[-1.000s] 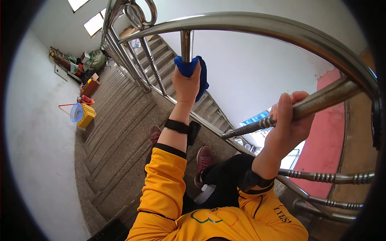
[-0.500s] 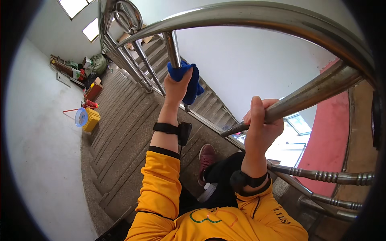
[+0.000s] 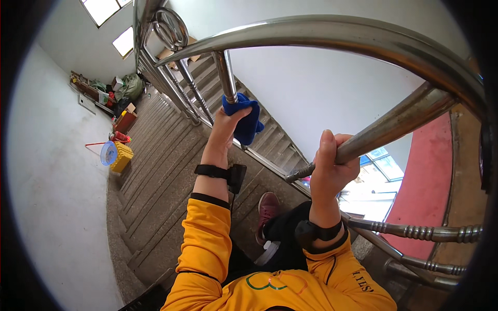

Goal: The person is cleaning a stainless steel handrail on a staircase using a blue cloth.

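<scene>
My left hand (image 3: 224, 127) is closed around a blue cloth (image 3: 248, 123), which wraps a slim upright metal baluster (image 3: 225, 75) of the stair railing. The cloth's loose end hangs on the right side of the baluster. My right hand (image 3: 336, 165) grips a thicker metal post (image 3: 394, 124), thumb pointing up along it and bare fingers curled round behind. Below that hand the post narrows to a ridged, dull lower end (image 3: 300, 172). Above both hands curves the shiny handrail (image 3: 321, 26). The fingers of my left hand are partly hidden by cloth and baluster.
Concrete steps (image 3: 155, 160) descend at the left beside a white wall (image 3: 67, 181). A yellow basket (image 3: 122, 157), a blue translucent basin (image 3: 108, 153) and piled bags (image 3: 129, 87) stand along it. Another flight (image 3: 277, 140) lies beyond the railing. Ridged bars (image 3: 420, 230) run at the right.
My left hand and the cloth sit slightly lower on the baluster, baring a little more metal above. My right hand keeps its grip on the post. The whole view has shifted slightly.
</scene>
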The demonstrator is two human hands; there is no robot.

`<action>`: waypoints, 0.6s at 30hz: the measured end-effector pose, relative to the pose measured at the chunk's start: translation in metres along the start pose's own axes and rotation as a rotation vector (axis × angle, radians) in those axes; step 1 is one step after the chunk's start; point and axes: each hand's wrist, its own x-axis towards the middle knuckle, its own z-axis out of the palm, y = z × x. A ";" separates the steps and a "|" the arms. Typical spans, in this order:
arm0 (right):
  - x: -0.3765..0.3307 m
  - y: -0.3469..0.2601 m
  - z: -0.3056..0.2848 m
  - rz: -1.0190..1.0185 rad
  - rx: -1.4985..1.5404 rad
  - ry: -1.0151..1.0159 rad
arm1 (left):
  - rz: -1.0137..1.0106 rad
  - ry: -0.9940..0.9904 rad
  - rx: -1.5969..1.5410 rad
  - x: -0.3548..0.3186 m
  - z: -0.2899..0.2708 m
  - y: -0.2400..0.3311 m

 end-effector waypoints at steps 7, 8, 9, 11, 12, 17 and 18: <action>0.003 -0.008 0.001 0.038 0.038 -0.019 | 0.064 0.044 -0.005 0.001 -0.001 -0.020; 0.003 -0.010 0.001 0.056 0.054 -0.014 | 0.062 0.056 0.000 -0.002 0.000 -0.025; 0.004 -0.010 0.002 0.075 0.070 -0.009 | 0.056 0.057 -0.005 -0.001 -0.002 -0.030; 0.003 -0.009 0.002 0.069 0.058 -0.014 | 0.021 0.084 0.019 0.001 -0.010 -0.047; 0.004 -0.008 0.001 0.061 0.052 -0.016 | 0.016 0.083 0.014 0.002 -0.013 -0.055; 0.005 -0.010 0.004 0.051 0.038 -0.008 | -0.003 0.187 0.104 0.010 -0.043 -0.112; 0.003 -0.011 0.005 0.060 0.044 -0.003 | -0.044 0.202 0.125 0.011 -0.053 -0.124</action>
